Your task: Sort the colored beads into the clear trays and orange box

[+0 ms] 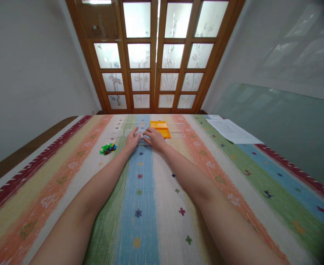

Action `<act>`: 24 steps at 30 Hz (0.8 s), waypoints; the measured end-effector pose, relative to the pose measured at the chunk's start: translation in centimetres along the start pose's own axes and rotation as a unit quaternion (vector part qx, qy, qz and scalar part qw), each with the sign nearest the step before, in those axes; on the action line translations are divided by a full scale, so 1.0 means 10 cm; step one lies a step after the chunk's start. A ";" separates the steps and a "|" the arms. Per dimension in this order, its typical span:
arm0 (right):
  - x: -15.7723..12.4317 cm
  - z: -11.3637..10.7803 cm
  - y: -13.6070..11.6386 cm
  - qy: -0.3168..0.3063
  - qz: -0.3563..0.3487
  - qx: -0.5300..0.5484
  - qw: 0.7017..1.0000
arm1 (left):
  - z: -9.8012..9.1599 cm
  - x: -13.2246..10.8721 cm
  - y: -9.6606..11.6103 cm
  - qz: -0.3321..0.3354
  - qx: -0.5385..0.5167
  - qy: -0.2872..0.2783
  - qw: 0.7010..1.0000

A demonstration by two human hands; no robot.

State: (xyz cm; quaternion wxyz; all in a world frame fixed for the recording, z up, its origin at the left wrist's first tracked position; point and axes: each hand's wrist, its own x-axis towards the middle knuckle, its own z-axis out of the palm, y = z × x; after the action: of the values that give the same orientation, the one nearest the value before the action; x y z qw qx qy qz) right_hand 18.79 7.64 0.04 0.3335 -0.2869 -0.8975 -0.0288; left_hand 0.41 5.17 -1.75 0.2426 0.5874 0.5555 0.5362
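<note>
Clear plastic container [128, 132] is probably light, stiffish; we'd pinch its rim. Can't tell if our left hand [133, 139] or right hand [154, 139] grips it.

A striped cloth [137, 230] patterned with snowflakes and crosses covers the counter [35, 146], with paper sheets [233, 132] lying near its far right corner. Wooden doors [154, 55] with plant-patterned panes rise beyond the far edge; a greenish glass panel [283, 117] stands past the right edge, before a pale wall [261, 48].
</note>
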 end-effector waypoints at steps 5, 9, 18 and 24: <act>0.02 0.05 0.07 -0.013 0.027 -0.042 0.999 | -0.01 -0.02 0.03 0.003 0.029 -0.005 1.000; 0.01 0.07 0.13 -0.026 0.076 -0.055 0.995 | -0.10 -0.03 0.06 0.081 0.106 0.047 0.990; 0.02 0.09 0.10 -0.063 0.093 -0.088 0.990 | -0.32 0.04 -0.11 0.052 0.295 0.053 0.953; 0.00 0.07 0.07 -0.075 0.103 -0.092 0.988 | -0.30 0.05 -0.25 0.035 0.347 -0.010 0.937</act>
State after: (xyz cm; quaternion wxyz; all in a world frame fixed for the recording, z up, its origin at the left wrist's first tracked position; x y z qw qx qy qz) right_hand 18.77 8.41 -0.65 0.2383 -0.4083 -0.8795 -0.0548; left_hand -3.34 5.38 -2.82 0.0102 0.6595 0.6834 0.3128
